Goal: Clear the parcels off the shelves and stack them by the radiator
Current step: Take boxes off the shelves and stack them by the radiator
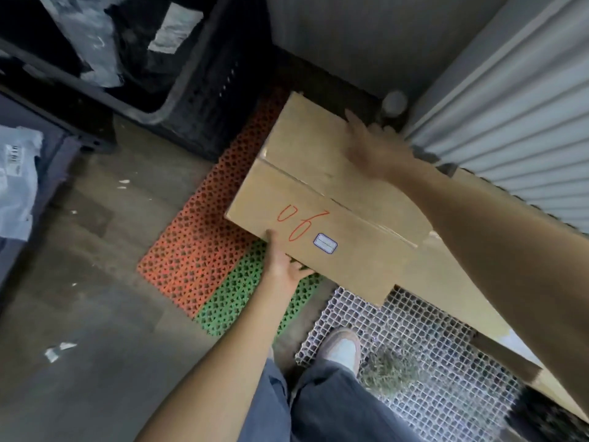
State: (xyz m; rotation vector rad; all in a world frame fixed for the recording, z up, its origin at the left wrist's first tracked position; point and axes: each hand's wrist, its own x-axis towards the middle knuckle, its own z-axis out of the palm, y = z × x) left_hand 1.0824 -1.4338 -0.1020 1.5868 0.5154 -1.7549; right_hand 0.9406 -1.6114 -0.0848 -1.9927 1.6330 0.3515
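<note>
the left hand (283,263) grips the near edge of a cardboard box (318,193) marked "06" in red beside a small blue-bordered label (325,242), the right hand (369,148) lying flat and open on top.

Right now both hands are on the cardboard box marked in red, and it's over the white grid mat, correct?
Not quite. The head view shows the left hand and right hand on the cardboard box, but it's over the orange mat, not the white one.
</note>
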